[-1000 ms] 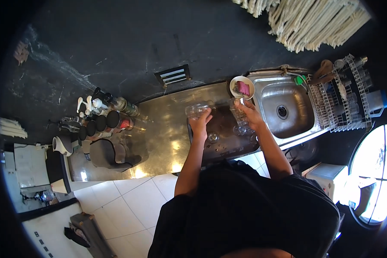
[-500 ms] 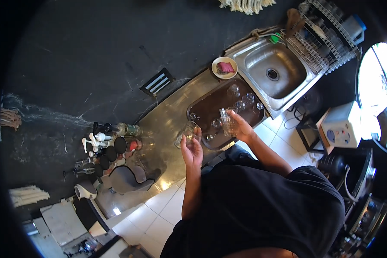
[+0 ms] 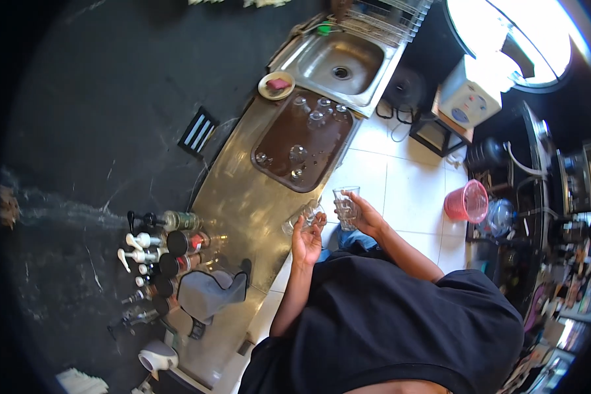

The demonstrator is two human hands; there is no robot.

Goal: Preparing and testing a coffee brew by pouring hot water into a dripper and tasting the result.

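Clear drinking glasses are in both of my hands, just off the near corner of a brown tray (image 3: 279, 134). My left hand (image 3: 306, 244) has its fingers curled round a tilted clear glass (image 3: 295, 225); whether it holds a second one I cannot tell. Beside it, my right hand (image 3: 369, 218) grips a ribbed clear tumbler (image 3: 345, 200), nearly upright with its rim up. Several small clear glasses (image 3: 298, 155) stand on the wet tray, apart from my hands.
Beyond the tray lies a steel sink (image 3: 368, 69) with a wire rack (image 3: 381, 23) behind it. A bowl with a pink sponge (image 3: 278, 84) sits at the tray's far left corner. Pump bottles (image 3: 152, 240) line the steel counter (image 3: 233, 190). A pink bucket (image 3: 463, 202) stands at right.
My hands have drawn back from over the tray to beyond its near edge, both still holding glasses. The view has turned, bringing the pink bucket into sight.
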